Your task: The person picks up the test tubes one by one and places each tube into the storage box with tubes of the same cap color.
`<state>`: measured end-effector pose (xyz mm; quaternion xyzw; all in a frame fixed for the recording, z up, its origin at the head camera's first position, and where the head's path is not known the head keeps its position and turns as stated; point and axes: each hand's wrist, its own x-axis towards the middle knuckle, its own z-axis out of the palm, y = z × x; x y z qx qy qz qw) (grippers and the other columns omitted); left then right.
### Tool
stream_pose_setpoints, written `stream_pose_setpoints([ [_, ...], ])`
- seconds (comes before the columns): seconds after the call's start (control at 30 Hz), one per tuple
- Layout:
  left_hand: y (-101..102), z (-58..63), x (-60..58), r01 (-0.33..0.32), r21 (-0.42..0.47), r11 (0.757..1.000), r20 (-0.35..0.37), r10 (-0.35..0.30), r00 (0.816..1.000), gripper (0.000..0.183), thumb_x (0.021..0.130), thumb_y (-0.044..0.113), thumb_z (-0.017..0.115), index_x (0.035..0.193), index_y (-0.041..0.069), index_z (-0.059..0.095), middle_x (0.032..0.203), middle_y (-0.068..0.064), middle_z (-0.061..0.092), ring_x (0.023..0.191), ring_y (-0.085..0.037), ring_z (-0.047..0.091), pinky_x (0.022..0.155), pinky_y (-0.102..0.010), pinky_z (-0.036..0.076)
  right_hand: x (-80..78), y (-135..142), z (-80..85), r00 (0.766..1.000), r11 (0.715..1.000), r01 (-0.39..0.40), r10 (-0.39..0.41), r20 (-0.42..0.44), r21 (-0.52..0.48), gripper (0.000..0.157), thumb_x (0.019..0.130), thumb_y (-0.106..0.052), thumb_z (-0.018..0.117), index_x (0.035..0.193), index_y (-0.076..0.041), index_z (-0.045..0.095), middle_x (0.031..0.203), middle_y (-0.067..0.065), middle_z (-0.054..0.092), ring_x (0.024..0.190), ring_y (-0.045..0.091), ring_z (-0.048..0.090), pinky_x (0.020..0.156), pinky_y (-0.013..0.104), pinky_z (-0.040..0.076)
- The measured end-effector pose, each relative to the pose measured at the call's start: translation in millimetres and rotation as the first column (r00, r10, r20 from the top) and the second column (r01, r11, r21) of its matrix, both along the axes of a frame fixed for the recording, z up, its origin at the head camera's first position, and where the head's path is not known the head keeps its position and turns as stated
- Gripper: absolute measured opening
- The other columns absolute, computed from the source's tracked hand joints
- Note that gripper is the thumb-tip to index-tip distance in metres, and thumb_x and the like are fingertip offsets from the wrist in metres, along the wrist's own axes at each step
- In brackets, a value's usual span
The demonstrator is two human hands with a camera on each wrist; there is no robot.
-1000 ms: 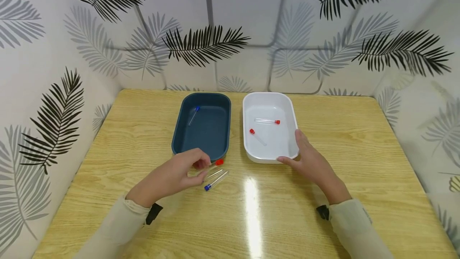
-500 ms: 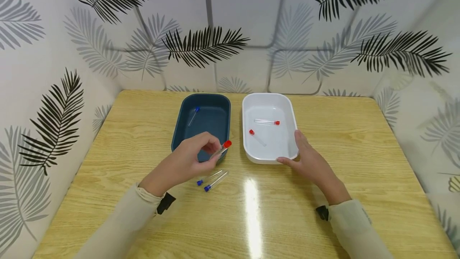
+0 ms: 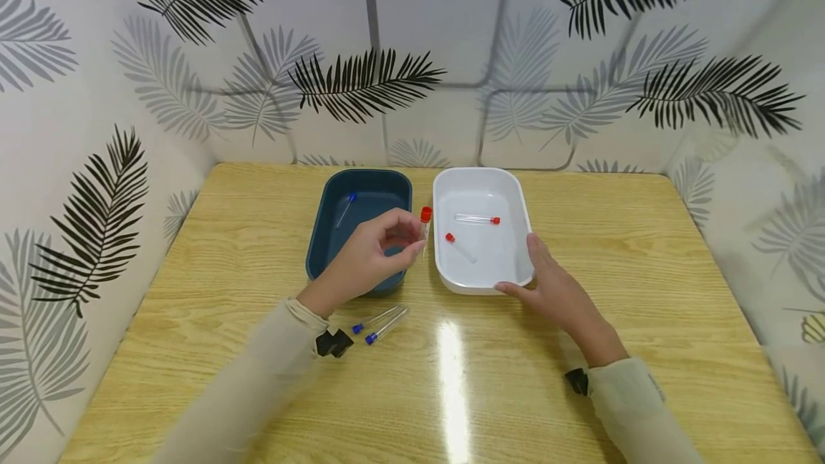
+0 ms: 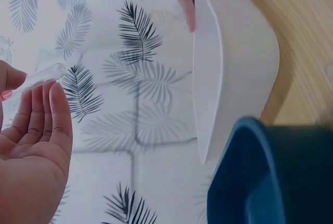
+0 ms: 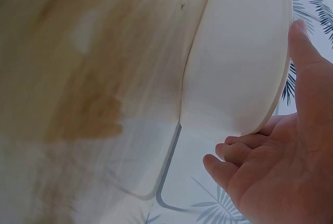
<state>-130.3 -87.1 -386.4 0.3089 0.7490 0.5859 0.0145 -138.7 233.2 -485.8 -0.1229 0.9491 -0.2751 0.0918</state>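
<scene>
My left hand (image 3: 377, 245) pinches a test tube with a red cap (image 3: 426, 215) between thumb and fingers, over the gap between the two trays. The tube's clear end (image 4: 52, 72) shows in the left wrist view. At the near right corner of the white tray (image 3: 490, 260), my right hand (image 3: 567, 299) holds the rim, thumb on one side of the corner and fingers on the other. Inside that tray lie two red-capped tubes, one crosswise (image 3: 475, 220) and one slanted (image 3: 461, 249). The dark blue tray (image 3: 320, 235), partly hidden by my left hand, contains a blue-capped tube (image 3: 346, 210).
Two blue-capped test tubes, a farther one (image 3: 376, 319) and a nearer one (image 3: 388, 325), lie on the wooden table (image 3: 515, 392) in front of the blue tray. Behind the trays rises a leaf-patterned wall covering (image 3: 438, 120).
My left hand has lifted the red-capped tube from near the tubes on the table and carried it up and right, turning it more upright. My right hand stays on the white tray.
</scene>
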Motion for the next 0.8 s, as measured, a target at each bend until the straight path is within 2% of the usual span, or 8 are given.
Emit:
stream_pose_setpoints([
  [0.23, 23, -10.2, -12.5, -0.001, 0.071, 0.997, 0.141, -0.009, 0.99, 0.016, 0.09, 0.009, 0.061, 0.105, 0.002, 0.057, 0.102, -0.008, 0.059, 0.092, -0.019, 0.059, 0.08, -0.029, 0.051, 0.1, 0, -0.2, 1.0, 1.0, 0.0, 0.0, -0.004, -0.012, 0.117, 0.073, -0.073, 0.055, 0.149, -0.011, -0.008, 0.154, 0.013, 0.003, 0.136, 0.038, 0.02, 0.102, 0.056, 0.028],
  [0.53, 55, -26.7, -36.2, -0.036, 0.101, 0.994, 0.249, 0.01, 0.968, 0.024, 0.091, 0.011, 0.06, 0.11, -0.003, 0.057, 0.103, -0.02, 0.06, 0.084, -0.02, 0.061, 0.079, -0.035, 0.052, -0.8, -1, 0.9, 1.0, 1.0, 0.01, -0.01, 0.01, 0.005, 0.117, 0.073, -0.074, 0.053, 0.149, -0.011, -0.01, 0.154, 0.014, 0.001, 0.137, 0.037, 0.016, 0.104, 0.055, 0.025],
  [0.63, 64, -35.3, -45.8, -0.072, 0.107, 0.992, 0.306, 0.036, 0.951, 0.027, 0.091, 0.013, 0.06, 0.112, -0.004, 0.057, 0.102, -0.019, 0.06, 0.083, -0.019, 0.061, 0.08, -0.037, 0.052, -0.5, -1, 1.0, 1.0, 1.0, 0.009, -0.009, 0.01, 0.005, 0.116, 0.073, -0.074, 0.053, 0.149, -0.01, -0.009, 0.154, 0.014, 0.001, 0.137, 0.037, 0.016, 0.104, 0.055, 0.025],
  [0.8, 79, -45.5, -59.7, -0.129, 0.091, 0.987, 0.394, 0.083, 0.915, 0.032, 0.091, 0.015, 0.061, 0.116, -0.004, 0.057, 0.106, -0.018, 0.061, 0.086, -0.017, 0.063, 0.081, -0.032, 0.052, 0.0, -1, 1.5, 1.0, 1.0, 0.007, -0.007, 0.01, -0.001, 0.117, 0.073, -0.074, 0.053, 0.149, -0.009, -0.008, 0.154, 0.015, 0.002, 0.137, 0.037, 0.015, 0.104, 0.055, 0.024],
])
